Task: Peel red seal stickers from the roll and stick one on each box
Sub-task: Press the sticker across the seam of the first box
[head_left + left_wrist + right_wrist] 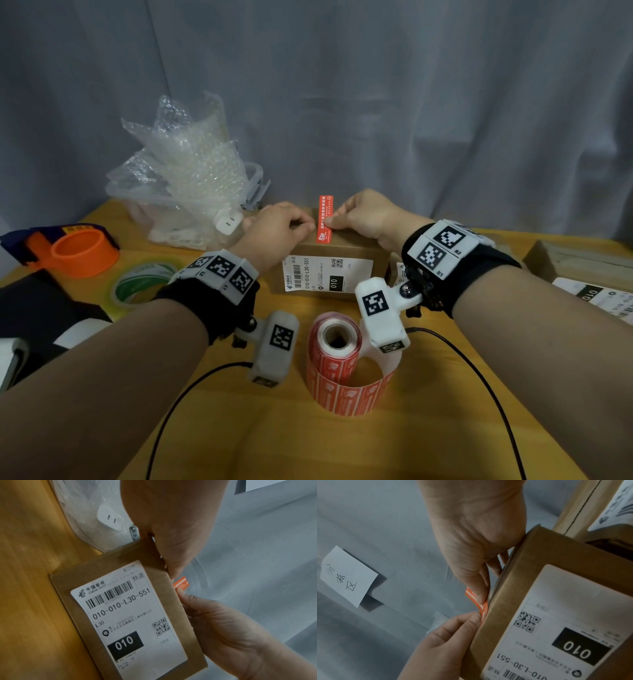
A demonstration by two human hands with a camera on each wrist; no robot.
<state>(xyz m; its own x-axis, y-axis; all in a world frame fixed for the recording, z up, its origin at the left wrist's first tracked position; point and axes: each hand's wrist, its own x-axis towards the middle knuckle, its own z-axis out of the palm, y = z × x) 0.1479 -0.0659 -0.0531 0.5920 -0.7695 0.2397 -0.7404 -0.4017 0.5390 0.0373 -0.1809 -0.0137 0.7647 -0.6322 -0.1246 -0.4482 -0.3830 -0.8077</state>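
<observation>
A brown cardboard box with a white shipping label on its near face stood on the wooden worktop, in front of a grey curtain. A red seal sticker lay across the box's top, its far end standing up past the back edge. The left hand and the right hand met at the sticker from either side, fingers curled and fingertips pinching its strip against the box top. The sticker roll stood on end just in front of the box, between the two wrists, with a loose tail of red stickers curling round it. To the left lay bubble wrap, a white charger, a roll of clear tape and an orange tape dispenser. More labelled boxes sat at the right.
</observation>
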